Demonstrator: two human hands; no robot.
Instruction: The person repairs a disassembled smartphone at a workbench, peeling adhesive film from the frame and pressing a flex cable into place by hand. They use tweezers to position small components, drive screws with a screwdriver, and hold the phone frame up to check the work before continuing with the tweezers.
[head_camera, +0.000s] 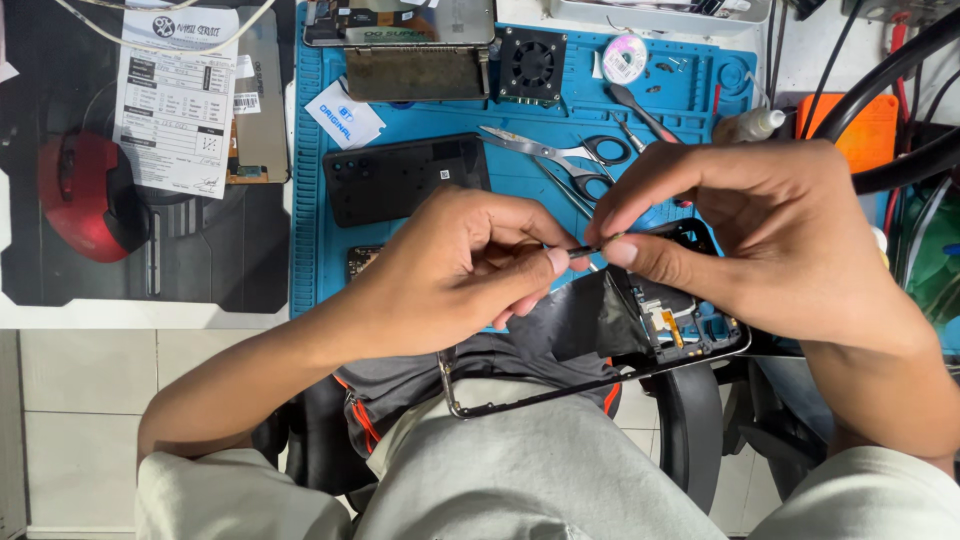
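Observation:
My left hand (455, 270) and my right hand (770, 235) meet over an opened phone frame (590, 385) that rests tilted over my lap at the bench edge. Both pinch a thin dark strip (585, 249) between thumb and forefinger, fingertips almost touching. Under them a black film (595, 315) curls up off the frame, and small circuit parts (670, 325) show at its right end. Much of the frame lies hidden beneath my hands.
A blue work mat (520, 190) carries a black phone back cover (405, 178), scissors (560, 155), a small fan (532, 65), a solder wick spool (625, 58) and a white label card (343, 115). A red mouse (85, 195) and a paper sheet (178, 100) lie left. Cables hang right.

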